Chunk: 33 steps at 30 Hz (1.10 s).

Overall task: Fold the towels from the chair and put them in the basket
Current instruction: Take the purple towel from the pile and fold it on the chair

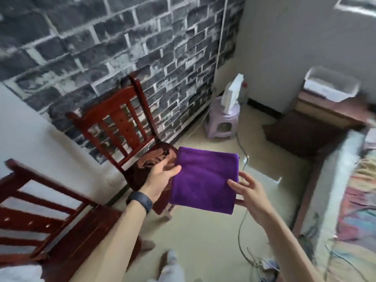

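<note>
Purple towel: the purple towel (203, 180) was already folded into a flat, nearly square pad and was held in the air over the floor (203, 241), just beside the chair's seat.
Lie of it: it was roughly level. Its slightly longer side ran away from the person, with the far edge towards the brick wall and the near edge dipping a little. I could not tell which edge was the fold.
Left hand: the left hand (160, 180) pinched the towel's left edge, thumb on top and fingers hidden beneath.
Right hand: the right hand (248, 192) held the right edge, with the thumb above, one finger below and the other fingers lifted loosely.
Done: by my reckoning this towel's folding was finished or nearly so.
Left: it was not yet in any basket. A brown towel (156, 157) lay crumpled and unfolded on the seat of the chair (120, 119).
Basket: a pale container (331, 84), well apart at the far right on a wooden stand, may have been the basket. It was too blurred for me to be sure.
Nearby: a second chair (40, 210) stood at the person's left.
</note>
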Each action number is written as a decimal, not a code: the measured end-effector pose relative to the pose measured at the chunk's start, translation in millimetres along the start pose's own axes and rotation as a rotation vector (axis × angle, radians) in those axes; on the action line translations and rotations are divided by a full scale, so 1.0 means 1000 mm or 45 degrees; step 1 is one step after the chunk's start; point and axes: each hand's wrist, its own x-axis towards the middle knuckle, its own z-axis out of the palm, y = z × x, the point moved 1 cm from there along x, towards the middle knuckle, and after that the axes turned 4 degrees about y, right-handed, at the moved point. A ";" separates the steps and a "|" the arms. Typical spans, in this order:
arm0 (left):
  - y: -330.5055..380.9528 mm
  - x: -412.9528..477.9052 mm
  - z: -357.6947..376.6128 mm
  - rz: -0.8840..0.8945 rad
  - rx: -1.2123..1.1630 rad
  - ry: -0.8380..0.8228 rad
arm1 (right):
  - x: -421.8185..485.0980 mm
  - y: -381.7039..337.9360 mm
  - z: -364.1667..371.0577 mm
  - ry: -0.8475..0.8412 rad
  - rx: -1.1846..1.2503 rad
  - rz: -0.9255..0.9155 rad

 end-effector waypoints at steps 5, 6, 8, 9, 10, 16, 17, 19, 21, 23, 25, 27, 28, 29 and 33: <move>0.048 0.042 0.098 0.096 0.132 -0.191 | 0.021 -0.047 -0.070 0.181 0.094 -0.084; 0.056 0.053 0.117 0.101 0.151 -0.234 | 0.029 -0.057 -0.083 0.214 0.107 -0.098; 0.072 0.074 0.151 0.100 0.192 -0.311 | 0.046 -0.076 -0.108 0.271 0.124 -0.129; 0.081 0.087 0.170 0.107 0.228 -0.345 | 0.056 -0.086 -0.121 0.302 0.128 -0.144; 0.089 0.101 0.188 0.110 0.255 -0.376 | 0.067 -0.097 -0.134 0.329 0.128 -0.157; 0.134 0.190 0.303 0.071 0.313 -0.540 | 0.131 -0.148 -0.202 0.475 0.189 -0.192; 0.138 0.201 0.321 0.054 0.317 -0.559 | 0.139 -0.153 -0.213 0.499 0.210 -0.187; 0.143 0.223 0.358 0.008 0.340 -0.597 | 0.154 -0.162 -0.235 0.557 0.247 -0.176; 0.145 0.242 0.392 -0.022 0.372 -0.631 | 0.170 -0.169 -0.258 0.617 0.275 -0.163; 0.145 0.258 0.426 -0.046 0.396 -0.672 | 0.187 -0.174 -0.281 0.666 0.318 -0.140; 0.145 0.274 0.459 -0.093 0.390 -0.696 | 0.206 -0.180 -0.304 0.708 0.357 -0.114; 0.145 0.295 0.491 -0.127 0.407 -0.718 | 0.229 -0.184 -0.330 0.740 0.379 -0.085; 0.145 0.308 0.507 -0.133 0.424 -0.733 | 0.241 -0.188 -0.343 0.750 0.394 -0.077; 0.145 0.321 0.524 -0.130 0.439 -0.748 | 0.254 -0.191 -0.356 0.756 0.407 -0.069; 0.152 0.377 0.596 -0.104 0.506 -0.737 | 0.318 -0.210 -0.415 0.745 0.426 -0.037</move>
